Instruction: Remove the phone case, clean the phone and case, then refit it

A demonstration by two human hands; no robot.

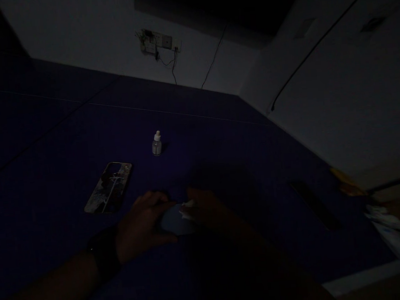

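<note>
A flat, smooth, grey-blue object [174,221] lies on the dark blue surface; it looks like a phone, but the dimness hides its exact kind. Around its left end, my left hand [143,225] grips it between thumb and fingers, with a dark watch [104,252] on the wrist. My right hand [205,208] is closed on a crumpled white tissue [187,209], pressed against the object's right part. Deep shadow hides much of the right hand. Beyond the left hand lies a phone case [109,188] with a printed picture. Farther back a small dropper bottle [156,144] stands upright.
At the right lies a long dark flat object [313,203]. Crumpled bags or cloths [399,230] sit past the surface's right edge. Sockets with plugs and cables [162,42] are on the back wall, below a large dark panel [222,1]. The room is very dim.
</note>
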